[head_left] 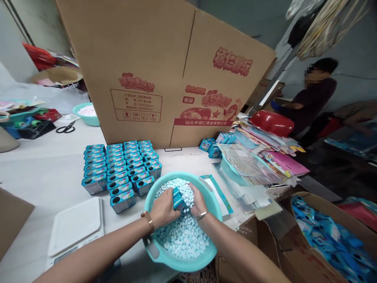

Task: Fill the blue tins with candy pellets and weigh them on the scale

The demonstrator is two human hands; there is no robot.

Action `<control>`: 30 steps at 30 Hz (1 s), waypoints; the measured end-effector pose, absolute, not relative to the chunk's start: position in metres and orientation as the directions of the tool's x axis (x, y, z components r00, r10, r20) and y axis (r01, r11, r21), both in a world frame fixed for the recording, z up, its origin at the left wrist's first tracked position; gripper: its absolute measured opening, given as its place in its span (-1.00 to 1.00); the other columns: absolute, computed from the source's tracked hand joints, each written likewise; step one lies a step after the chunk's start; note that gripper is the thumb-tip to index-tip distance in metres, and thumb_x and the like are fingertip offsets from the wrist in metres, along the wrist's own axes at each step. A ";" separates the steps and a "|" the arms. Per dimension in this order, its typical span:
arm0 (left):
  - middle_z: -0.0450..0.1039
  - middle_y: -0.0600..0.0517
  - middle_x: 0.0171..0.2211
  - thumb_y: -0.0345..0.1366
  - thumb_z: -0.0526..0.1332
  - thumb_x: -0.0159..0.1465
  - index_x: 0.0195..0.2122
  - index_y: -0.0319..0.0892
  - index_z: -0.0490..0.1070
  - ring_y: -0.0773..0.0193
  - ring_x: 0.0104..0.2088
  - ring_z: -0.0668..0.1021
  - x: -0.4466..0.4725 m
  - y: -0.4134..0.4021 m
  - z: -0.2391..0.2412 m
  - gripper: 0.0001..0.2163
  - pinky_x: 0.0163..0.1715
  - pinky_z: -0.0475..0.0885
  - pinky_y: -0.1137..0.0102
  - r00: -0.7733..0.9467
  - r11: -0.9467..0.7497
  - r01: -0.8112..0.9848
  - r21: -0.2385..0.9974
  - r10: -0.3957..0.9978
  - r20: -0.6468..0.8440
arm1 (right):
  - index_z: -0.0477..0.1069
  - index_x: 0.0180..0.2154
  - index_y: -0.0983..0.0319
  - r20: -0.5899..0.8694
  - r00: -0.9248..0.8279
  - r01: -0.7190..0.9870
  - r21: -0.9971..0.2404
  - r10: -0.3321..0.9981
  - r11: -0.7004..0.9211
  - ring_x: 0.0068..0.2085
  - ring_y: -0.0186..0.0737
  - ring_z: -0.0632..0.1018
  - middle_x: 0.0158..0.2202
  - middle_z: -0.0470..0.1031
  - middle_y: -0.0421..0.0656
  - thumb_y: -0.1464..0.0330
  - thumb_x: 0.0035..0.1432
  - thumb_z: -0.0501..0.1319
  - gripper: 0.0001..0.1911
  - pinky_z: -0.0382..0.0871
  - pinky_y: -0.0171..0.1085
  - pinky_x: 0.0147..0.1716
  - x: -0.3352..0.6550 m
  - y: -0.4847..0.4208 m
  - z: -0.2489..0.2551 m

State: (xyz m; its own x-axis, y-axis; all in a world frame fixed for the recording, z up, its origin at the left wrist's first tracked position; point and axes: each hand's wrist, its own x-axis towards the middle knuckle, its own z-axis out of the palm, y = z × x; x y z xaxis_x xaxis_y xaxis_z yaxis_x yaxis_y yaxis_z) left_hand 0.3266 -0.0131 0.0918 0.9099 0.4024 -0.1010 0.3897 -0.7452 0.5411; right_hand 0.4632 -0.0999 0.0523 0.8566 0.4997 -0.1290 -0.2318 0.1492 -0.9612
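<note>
A turquoise basin (216,200) full of small pale blue and white candies (185,239) stands at the table's front edge. Over it, my left hand (163,208) is closed round a small blue box (178,199), which is tilted toward the right. My right hand (198,200) is cupped low among the candies, just right of the box, with some of them against its fingers. Its fingertips are partly hidden by the heap. Left of the basin stand rows of similar blue boxes (120,169), several with a dark round hole showing on top.
A white scale (75,226) lies at left front, with scissors (65,127) farther back. A large cardboard carton (176,78) walls the rear. Stacked papers (250,161) and a red bowl (272,123) sit right. A carton of blue packs (332,236) stands below; a person (315,92) is beyond.
</note>
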 end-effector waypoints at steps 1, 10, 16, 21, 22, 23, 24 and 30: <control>0.39 -0.26 0.09 -0.20 0.26 0.09 0.17 -0.22 0.14 -0.14 0.09 0.49 0.325 -0.013 0.093 -0.39 0.02 0.42 0.10 0.913 -0.726 0.356 0.588 0.403 -0.054 | 0.52 -0.36 0.24 -0.138 0.860 -0.254 -0.951 0.491 0.178 -0.24 -0.02 0.60 -0.40 0.59 -0.11 0.05 0.00 0.33 -0.63 0.52 -0.09 -0.20 0.464 -0.099 0.062; 0.40 -0.16 0.08 -0.20 0.34 0.09 0.18 -0.16 0.16 -0.09 0.10 0.46 0.324 -0.013 0.096 -0.36 0.10 0.34 0.02 0.820 -0.635 0.164 0.755 0.514 0.253 | 0.48 -0.42 0.21 -0.140 0.858 -0.330 -0.888 0.494 0.320 -0.35 -0.21 0.55 -0.43 0.55 -0.21 0.16 -0.14 0.44 -0.70 0.43 -0.26 -0.28 0.459 -0.090 0.122; 0.41 -0.13 0.02 -0.23 0.33 0.08 0.13 -0.16 0.21 -0.06 0.02 0.50 0.323 -0.007 0.093 -0.41 0.02 0.41 0.09 0.814 -0.672 0.140 0.727 0.496 0.301 | 0.46 -0.48 0.21 -0.138 0.827 -0.353 -0.882 0.544 0.313 -0.42 -0.25 0.50 -0.48 0.53 -0.21 0.16 -0.14 0.46 -0.69 0.37 -0.28 -0.36 0.450 -0.085 0.129; 0.44 -0.12 0.00 -0.26 0.32 0.05 0.12 -0.17 0.21 -0.03 -0.02 0.53 0.321 -0.002 0.101 -0.41 -0.03 0.44 0.13 0.819 -0.663 0.193 0.723 0.515 0.254 | 0.49 -0.47 0.21 -0.123 0.819 -0.352 -0.879 0.560 0.322 -0.38 -0.24 0.51 -0.43 0.55 -0.18 0.14 -0.15 0.46 -0.68 0.38 -0.27 -0.31 0.447 -0.081 0.130; 0.44 -0.12 0.00 -0.27 0.32 0.05 0.13 -0.18 0.20 -0.03 -0.02 0.53 0.321 -0.001 0.102 -0.40 -0.03 0.44 0.13 0.824 -0.663 0.192 0.724 0.510 0.248 | 0.50 -0.47 0.22 -0.120 0.818 -0.350 -0.880 0.562 0.322 -0.37 -0.23 0.51 -0.43 0.55 -0.18 0.13 -0.14 0.46 -0.68 0.38 -0.27 -0.30 0.446 -0.080 0.130; 0.43 -0.13 0.02 -0.27 0.32 0.04 0.14 -0.18 0.19 -0.04 0.00 0.52 0.321 0.000 0.103 -0.38 -0.01 0.43 0.12 0.829 -0.665 0.185 0.724 0.501 0.249 | 0.50 -0.47 0.22 -0.117 0.818 -0.347 -0.881 0.563 0.321 -0.37 -0.23 0.51 -0.43 0.55 -0.18 0.13 -0.14 0.45 -0.68 0.37 -0.27 -0.30 0.446 -0.080 0.129; 0.42 -0.14 0.05 -0.28 0.32 0.04 0.17 -0.18 0.17 -0.04 0.03 0.51 0.321 0.001 0.102 -0.36 0.02 0.42 0.11 0.834 -0.669 0.172 0.723 0.490 0.255 | 0.50 -0.47 0.22 -0.114 0.819 -0.342 -0.884 0.563 0.320 -0.37 -0.22 0.51 -0.44 0.55 -0.17 0.13 -0.13 0.45 -0.68 0.37 -0.26 -0.29 0.445 -0.079 0.127; 0.38 -0.14 0.14 -0.36 0.31 0.01 0.20 -0.14 0.17 -0.07 0.12 0.47 0.319 0.008 0.095 -0.32 0.10 0.38 0.11 0.859 -0.705 0.106 0.702 0.420 0.292 | 0.49 -0.51 0.22 -0.104 0.836 -0.316 -0.894 0.539 0.317 -0.36 -0.21 0.50 -0.47 0.52 -0.18 0.09 -0.12 0.43 -0.67 0.35 -0.26 -0.27 0.443 -0.073 0.116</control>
